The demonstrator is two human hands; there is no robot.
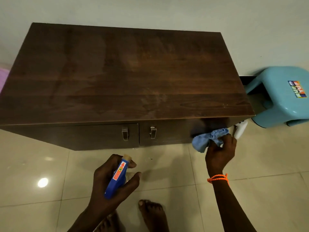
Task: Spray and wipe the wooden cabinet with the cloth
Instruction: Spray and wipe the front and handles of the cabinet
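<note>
A dark brown wooden cabinet [127, 74] stands against the wall, with two front doors and metal handles. My right hand [220, 151] grips a bunched light blue cloth [209, 138] and presses it against the right end of the cabinet's front. My left hand [110, 185] holds a blue spray bottle [117, 176] over the floor, its nozzle pointing toward the cabinet front. An orange thread band circles my right wrist.
A light blue plastic stool [282, 96] stands right of the cabinet by the wall. A white object [240, 128] pokes out at the cabinet's lower right corner. Glossy beige floor tiles [33, 173] lie in front, with my bare feet [150, 213] below.
</note>
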